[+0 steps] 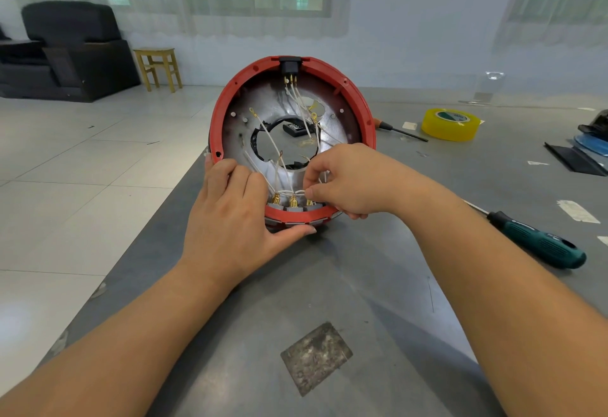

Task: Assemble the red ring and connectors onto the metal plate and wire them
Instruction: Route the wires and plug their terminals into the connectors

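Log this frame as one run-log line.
left hand: grips red ring rim | right hand: pinches white wire at gold connectors | teal screwdriver: idle on table

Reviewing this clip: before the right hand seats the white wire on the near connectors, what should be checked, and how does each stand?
1. Red ring sits round the metal plate: ok.
2. Left hand steadies the ring's near rim: ok.
3. Right hand pinches a white wire: ok.
4. Three brass connectors stand in the near rim: ok.
5. Wire's terminal lined up with the rightmost connector: cannot tell, fingers hide it.
6. Green screwdriver lies close by on the table: ok.
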The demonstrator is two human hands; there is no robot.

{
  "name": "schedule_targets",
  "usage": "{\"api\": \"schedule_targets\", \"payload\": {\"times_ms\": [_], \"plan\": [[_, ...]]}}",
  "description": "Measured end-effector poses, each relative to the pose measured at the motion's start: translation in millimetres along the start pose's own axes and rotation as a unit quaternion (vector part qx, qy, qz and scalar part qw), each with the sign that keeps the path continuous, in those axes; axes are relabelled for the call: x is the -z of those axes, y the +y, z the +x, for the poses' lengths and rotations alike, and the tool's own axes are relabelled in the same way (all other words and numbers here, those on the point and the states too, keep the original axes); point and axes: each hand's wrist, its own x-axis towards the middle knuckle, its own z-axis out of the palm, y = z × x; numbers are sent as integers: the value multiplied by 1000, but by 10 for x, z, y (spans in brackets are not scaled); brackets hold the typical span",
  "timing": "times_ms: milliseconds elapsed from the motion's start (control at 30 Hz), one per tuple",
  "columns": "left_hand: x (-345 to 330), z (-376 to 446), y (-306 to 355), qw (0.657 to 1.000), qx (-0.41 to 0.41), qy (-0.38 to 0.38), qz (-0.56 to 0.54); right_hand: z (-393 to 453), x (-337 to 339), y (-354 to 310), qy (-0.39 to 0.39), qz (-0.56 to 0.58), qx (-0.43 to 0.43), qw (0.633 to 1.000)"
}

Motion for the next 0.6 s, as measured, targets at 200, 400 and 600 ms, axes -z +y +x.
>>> {"api": "schedule_targets", "payload": {"times_ms": [200,400,600], "plan": [[-37,-2,16,999,-22,37,-7,-3,1,-9,-15,-13,2,1000],[-47,3,-41,998,-46,46,-6,2,10,-13,-7,-22,17,1000],[-38,6,-39,997,-56,56,-7,-3,22,-3,-8,-29,26,999]]}}
